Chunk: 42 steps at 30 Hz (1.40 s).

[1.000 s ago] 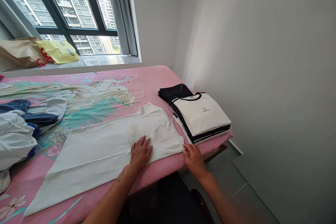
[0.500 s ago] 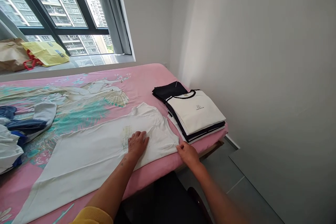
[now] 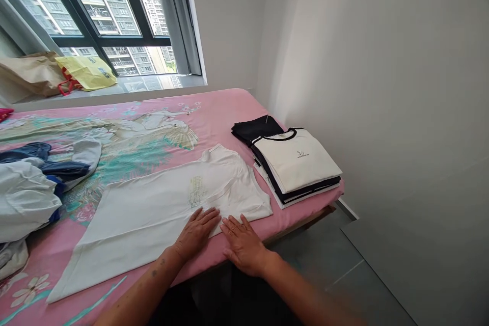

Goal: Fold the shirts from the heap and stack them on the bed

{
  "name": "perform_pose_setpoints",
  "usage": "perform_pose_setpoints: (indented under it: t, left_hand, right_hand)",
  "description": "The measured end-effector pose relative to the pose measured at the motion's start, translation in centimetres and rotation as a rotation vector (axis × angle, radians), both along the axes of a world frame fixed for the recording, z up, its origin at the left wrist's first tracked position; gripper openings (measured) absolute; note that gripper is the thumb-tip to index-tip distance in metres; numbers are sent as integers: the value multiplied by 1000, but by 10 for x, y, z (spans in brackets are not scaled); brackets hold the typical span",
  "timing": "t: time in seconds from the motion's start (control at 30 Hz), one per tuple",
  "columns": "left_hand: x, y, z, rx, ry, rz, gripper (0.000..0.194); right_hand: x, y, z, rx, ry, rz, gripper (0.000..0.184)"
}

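Note:
A white T-shirt (image 3: 153, 209) with a faint printed block on its chest lies flat on the pink patterned bedsheet (image 3: 225, 104), one side along the bed's near edge. My left hand (image 3: 198, 232) rests palm down on that near side, fingers stretched out. Beside it my right hand (image 3: 244, 244) lies flat with fingers spread, its fingertips on the shirt's edge and its palm over the side of the bed. Neither hand grips anything. Just past the shirt's shoulder end stands a stack of folded clothes, topped by a white shirt with black collar trim (image 3: 298, 163).
Crumpled white clothing (image 3: 26, 198) and blue denim (image 3: 64, 168) are heaped on the left of the bed. A folded black garment (image 3: 255, 130) lies behind the stack. Paper and yellow bags (image 3: 87, 72) sit on the windowsill. A wall (image 3: 362, 86) rises on the right.
My right hand has let go of the sleeve and moved left to lie flat beside my left hand. My left hand has slid down toward the shirt's near edge. The view has turned slightly left.

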State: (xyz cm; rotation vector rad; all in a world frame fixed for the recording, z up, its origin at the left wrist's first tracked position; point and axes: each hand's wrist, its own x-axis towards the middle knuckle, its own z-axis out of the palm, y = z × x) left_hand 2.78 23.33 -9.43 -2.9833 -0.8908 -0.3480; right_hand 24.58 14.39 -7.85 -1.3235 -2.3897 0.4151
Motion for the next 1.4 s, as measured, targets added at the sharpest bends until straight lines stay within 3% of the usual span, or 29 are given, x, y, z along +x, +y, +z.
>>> perform_pose_setpoints:
  t: [0.1, 0.2, 0.33, 0.43, 0.53, 0.6, 0.67, 0.77, 0.93, 1.03, 1.13, 1.4]
  left_hand:
    - [-12, -2, -7, 17, 61, 87, 51]
    - [-20, -4, -12, 3, 64, 134, 55]
    - [-20, -7, -7, -92, 60, 154, 56]
    - [-13, -12, 3, -156, 34, 173, 56]
    - [-6, -23, 12, -199, 7, 172, 57]
    - [-10, -30, 15, -217, 8, 177, 59]
    - [-27, -33, 14, -223, 21, 213, 62]
    - [-81, -32, 10, -234, 60, 358, 63]
    - [-206, -25, 6, -298, 142, 871, 62]
    - [-255, -17, 3, -337, 181, 1111, 64]
    - [-272, -13, -3, -332, 194, 1184, 64]
    - [-275, -11, -7, -319, 129, 1176, 57]
  right_hand:
    - [12, -3, -18, -98, -147, -97, 68]
    - [37, -10, -28, -154, -242, -326, 73]
    - [47, -16, -18, -141, -255, -532, 67]
    - [19, -8, 0, -41, -158, -454, 58]
    - [-20, 8, 12, 27, -55, -230, 51]
    - [-38, 20, 10, -11, -46, -104, 50]
    - [-45, 34, 0, -73, -93, -68, 51]
    - [-36, 57, -21, -113, -193, -119, 55]
    - [-17, 88, -39, -114, -318, -201, 62]
    - [-19, 101, -41, -132, -362, -271, 66]
    - [-24, 110, -46, -149, -381, -329, 69]
    - [-25, 114, -53, -89, -369, -350, 69]
